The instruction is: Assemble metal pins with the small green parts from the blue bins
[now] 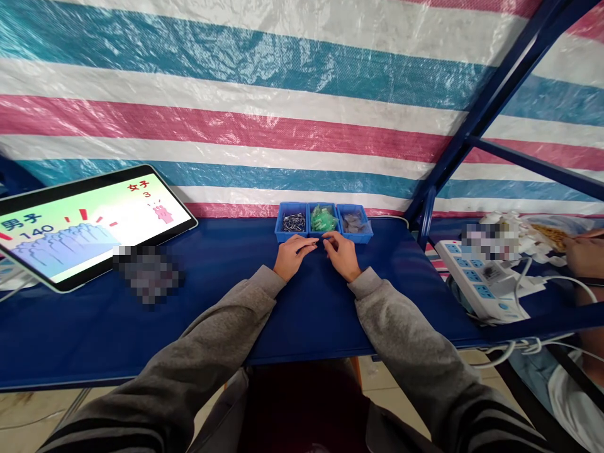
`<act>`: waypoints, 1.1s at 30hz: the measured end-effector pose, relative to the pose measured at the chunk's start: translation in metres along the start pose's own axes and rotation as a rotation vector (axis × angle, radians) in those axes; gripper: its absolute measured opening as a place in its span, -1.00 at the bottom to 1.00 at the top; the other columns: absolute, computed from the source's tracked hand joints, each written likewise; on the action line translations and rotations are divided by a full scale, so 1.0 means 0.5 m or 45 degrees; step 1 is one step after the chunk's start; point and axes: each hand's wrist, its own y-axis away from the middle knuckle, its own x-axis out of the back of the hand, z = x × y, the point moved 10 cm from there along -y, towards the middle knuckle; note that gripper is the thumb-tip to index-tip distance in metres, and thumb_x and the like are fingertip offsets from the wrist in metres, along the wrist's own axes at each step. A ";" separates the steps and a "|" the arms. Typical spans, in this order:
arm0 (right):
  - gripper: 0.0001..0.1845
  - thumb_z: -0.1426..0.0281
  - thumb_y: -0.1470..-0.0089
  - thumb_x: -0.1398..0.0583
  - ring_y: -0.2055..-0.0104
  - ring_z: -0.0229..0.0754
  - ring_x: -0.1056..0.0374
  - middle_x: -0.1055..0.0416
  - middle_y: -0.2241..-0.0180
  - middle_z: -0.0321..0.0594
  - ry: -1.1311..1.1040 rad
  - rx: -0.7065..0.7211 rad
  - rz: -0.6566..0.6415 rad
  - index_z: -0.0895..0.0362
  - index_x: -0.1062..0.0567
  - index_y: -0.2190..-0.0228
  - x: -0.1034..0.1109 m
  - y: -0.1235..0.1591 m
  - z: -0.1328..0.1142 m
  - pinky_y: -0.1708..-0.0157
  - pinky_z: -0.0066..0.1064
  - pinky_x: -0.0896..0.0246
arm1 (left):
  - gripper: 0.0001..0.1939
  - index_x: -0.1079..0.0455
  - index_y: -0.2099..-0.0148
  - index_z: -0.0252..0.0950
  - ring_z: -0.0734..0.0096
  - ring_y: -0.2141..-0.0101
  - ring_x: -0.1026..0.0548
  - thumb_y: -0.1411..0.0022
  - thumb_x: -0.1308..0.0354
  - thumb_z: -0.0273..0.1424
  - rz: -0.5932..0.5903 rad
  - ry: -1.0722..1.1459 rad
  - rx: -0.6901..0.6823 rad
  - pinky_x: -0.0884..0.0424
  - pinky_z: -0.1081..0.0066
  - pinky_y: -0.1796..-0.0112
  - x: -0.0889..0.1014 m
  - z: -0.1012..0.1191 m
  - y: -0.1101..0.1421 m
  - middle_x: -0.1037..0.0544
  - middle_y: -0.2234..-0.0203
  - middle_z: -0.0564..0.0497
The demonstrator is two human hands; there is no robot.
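Note:
My left hand (293, 257) is closed in a pinch in front of the bins; a tiny dark thing seems to show at its fingertips, too small to name. Facing it, my right hand (343, 257) has its thumb and fingers curled together, and what they hold, if anything, cannot be made out. A small gap separates the two hands. Just beyond them stand three joined blue bins: metal screws (293, 222) fill the left one, green plastic pieces (324, 218) the middle one, and greyish translucent pieces (353, 221) the right one.
On the blue table (207, 314), a lit tablet (99, 226) stands at the left. A white power strip (481, 280) with plugs and cables lies right, beside a blue metal frame (427, 207). Another person's hand (585, 255) is at far right. Striped sheeting (292, 132) hangs behind.

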 end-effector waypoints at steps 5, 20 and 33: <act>-0.75 0.30 -0.14 -0.08 0.53 -0.19 -0.36 -0.43 0.53 -0.27 -0.030 0.029 -0.024 0.14 -0.48 0.24 -0.004 0.002 -0.008 0.44 -0.38 -0.26 | -0.72 -0.55 0.13 -0.24 0.31 0.29 -0.51 -0.32 -0.11 -0.20 0.049 -0.083 0.020 -0.45 0.32 0.17 0.019 -0.003 0.003 -0.58 0.38 -0.05; -0.75 0.23 -0.13 -0.15 0.55 -0.25 -0.31 -0.41 0.51 -0.29 -0.114 0.134 -0.205 0.11 -0.50 0.23 -0.035 0.013 -0.037 0.48 -0.42 -0.27 | -0.65 -0.47 0.13 -0.30 0.50 0.57 -0.46 -0.37 0.02 -0.16 0.019 0.170 0.209 -0.44 0.48 0.41 0.008 -0.032 0.008 -0.52 0.56 0.06; -0.63 0.12 -0.21 -0.06 0.52 -0.22 -0.33 -0.43 0.49 -0.22 -0.081 0.174 -0.162 0.10 -0.48 0.42 -0.021 0.013 -0.056 0.44 -0.38 -0.27 | -0.66 -0.40 0.15 -0.29 0.52 0.61 -0.38 -0.34 0.00 -0.12 -0.015 0.215 0.318 -0.34 0.53 0.52 0.007 -0.037 0.010 -0.47 0.58 0.07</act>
